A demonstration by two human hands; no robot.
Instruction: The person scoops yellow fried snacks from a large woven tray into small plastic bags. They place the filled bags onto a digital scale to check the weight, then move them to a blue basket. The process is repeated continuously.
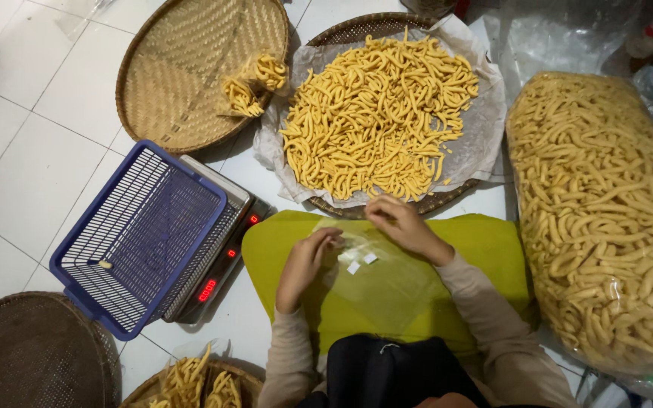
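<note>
My left hand [305, 263] and my right hand [402, 224] both pinch the top of a clear plastic bag [378, 283] that lies flat on a yellow-green cushion [485, 249] over my lap. A small white label shows through the bag between the hands. Just beyond my right hand stands a round woven tray [349, 32] lined with paper and heaped with yellow stick snacks [378, 113].
A blue plastic basket [141, 234] sits on a digital scale [224, 264] at the left. A big clear sack of the same snacks [602, 219] lies at the right. A woven tray with two filled bags [255, 83] is behind; more trays lie at the lower left.
</note>
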